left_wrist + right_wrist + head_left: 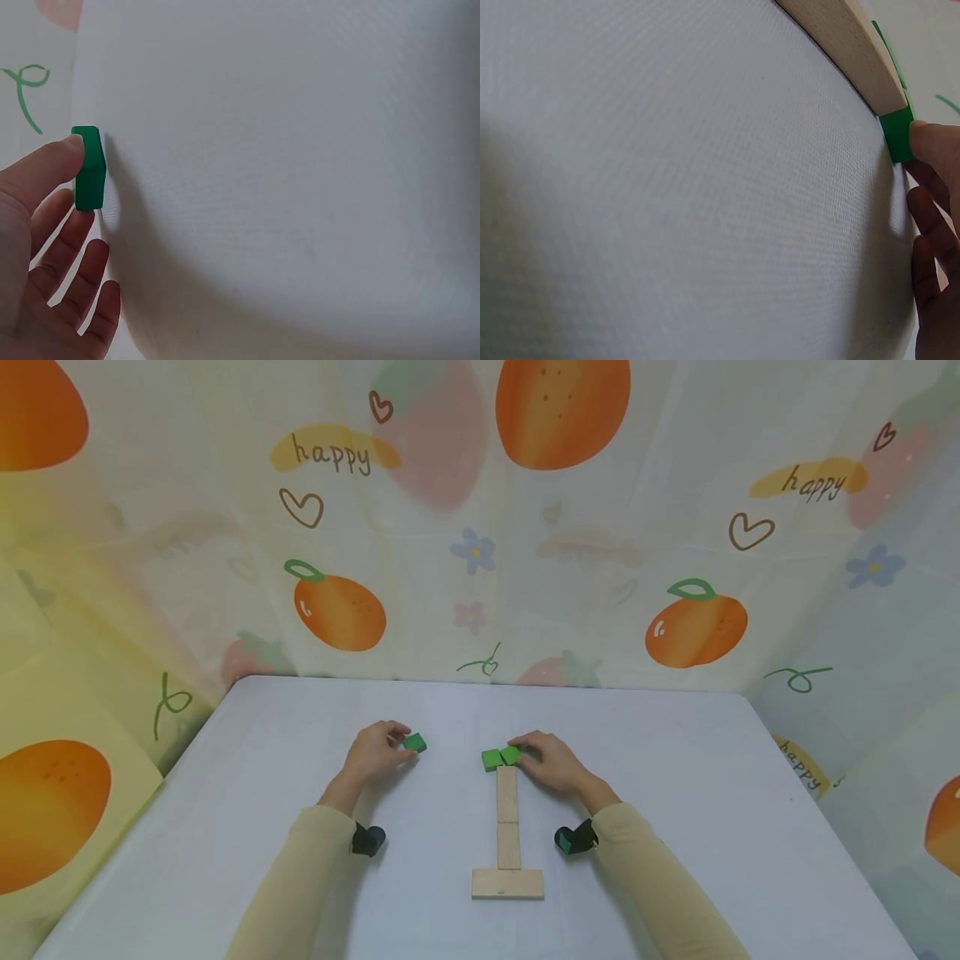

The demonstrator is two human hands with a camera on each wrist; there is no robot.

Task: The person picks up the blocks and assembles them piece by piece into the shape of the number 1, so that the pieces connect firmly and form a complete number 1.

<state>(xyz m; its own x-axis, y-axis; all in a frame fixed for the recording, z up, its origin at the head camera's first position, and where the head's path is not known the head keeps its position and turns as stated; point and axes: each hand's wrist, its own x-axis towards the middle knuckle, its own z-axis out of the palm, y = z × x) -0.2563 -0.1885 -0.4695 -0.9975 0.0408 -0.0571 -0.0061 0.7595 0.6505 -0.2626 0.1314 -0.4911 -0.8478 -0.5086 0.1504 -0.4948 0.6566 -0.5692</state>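
Between thumb and fingers, my left hand (pixel 375 752) pinches a dark green block (pixel 415 742) over the left middle of the table; the left wrist view shows the thumb on this block (pixel 91 166). My right hand (pixel 555 762) grips a lighter green block (pixel 510 755) at the far end of a wooden row. Another green block (pixel 491 760) sits just left of it, close against it. Two plain wooden blocks (pixel 507 793) run end to end toward me. They meet a crosswise wooden block (pixel 507 884) at the near end. In the right wrist view, the gripped block (pixel 897 135) lies against the wood.
A white table (pixel 637 727) carries all the blocks. Black wrist cameras (pixel 368 840) sit on both wrists. Behind the table's far edge hangs a curtain (pixel 517 543) printed with fruit, hearts and the word "happy".
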